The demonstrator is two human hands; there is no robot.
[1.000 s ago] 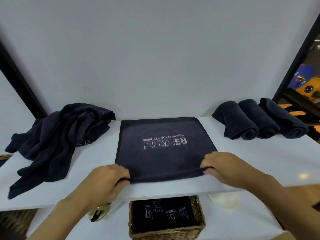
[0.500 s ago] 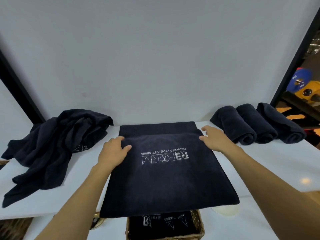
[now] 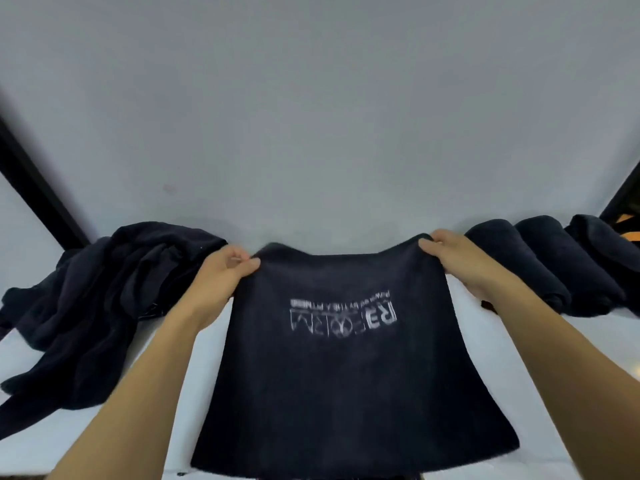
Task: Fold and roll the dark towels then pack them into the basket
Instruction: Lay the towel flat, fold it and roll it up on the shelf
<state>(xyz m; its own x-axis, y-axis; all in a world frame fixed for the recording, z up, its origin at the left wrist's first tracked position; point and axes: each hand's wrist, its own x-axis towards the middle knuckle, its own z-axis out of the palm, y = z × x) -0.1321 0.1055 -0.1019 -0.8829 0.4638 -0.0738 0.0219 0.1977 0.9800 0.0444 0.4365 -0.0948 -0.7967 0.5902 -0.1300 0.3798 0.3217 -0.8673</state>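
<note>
Both hands are at the far edge! The left hand (image 3: 221, 275) pinches the dark towel (image 3: 346, 375) at its eleven o'clock corner, and the right hand (image 3: 460, 261) curls round the one o'clock corner. It's soft, light cloth and sags between grips, so corners are the hold. It lies centred on the white table (image 3: 156, 358), its near edge seemingly draped off. There's an unfolded heap (image 3: 104, 299) at nine, rolled towels (image 3: 540, 265) at two and a grey wall (image 3: 311, 116) behind.

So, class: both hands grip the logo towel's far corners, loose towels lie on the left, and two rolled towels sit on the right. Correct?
No: the head view shows three rolled towels on the right, not two. The rest holds.
</note>
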